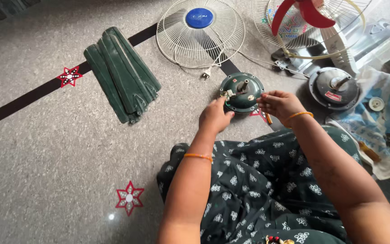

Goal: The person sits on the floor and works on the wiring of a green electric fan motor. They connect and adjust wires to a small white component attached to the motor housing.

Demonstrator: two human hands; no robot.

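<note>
I see green fan motor (241, 91) centre frame, on floor. Left hand (214, 116) curled against its near edge by loose wires (228, 94); right hand (278, 103) fingertips pinching rim. Risk: wires snag, motor tips.

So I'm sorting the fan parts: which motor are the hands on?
The green motor; both hands touch it. The grey motor lies apart to the right.
</note>
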